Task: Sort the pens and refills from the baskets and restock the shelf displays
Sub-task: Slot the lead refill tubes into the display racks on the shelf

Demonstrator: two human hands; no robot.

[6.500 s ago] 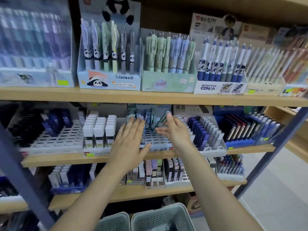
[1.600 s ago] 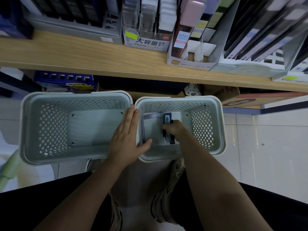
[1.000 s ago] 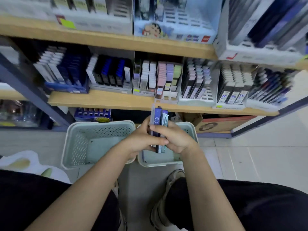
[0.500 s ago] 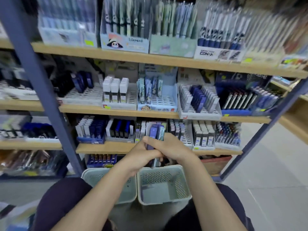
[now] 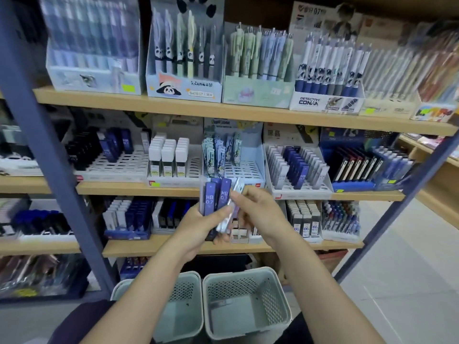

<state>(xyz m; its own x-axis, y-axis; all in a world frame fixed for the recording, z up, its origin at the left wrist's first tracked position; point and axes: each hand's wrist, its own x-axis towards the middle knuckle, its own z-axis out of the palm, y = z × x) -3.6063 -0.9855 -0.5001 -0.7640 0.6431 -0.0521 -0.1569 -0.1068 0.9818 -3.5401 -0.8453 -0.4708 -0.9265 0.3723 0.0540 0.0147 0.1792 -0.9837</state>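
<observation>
Light: even and soft, rather bright, no hard shadows | Glare: pale sheen on the floor tiles at right | Blur: pen displays at the top shelf's right end smeared, left edge soft too | Distortion: wide-angle, blue shelf posts lean and bend near the edges | Sharpest: centre.

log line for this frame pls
left hand: holds blue HB refill cases | right hand: pinches clear case | baskets: below, floor
</observation>
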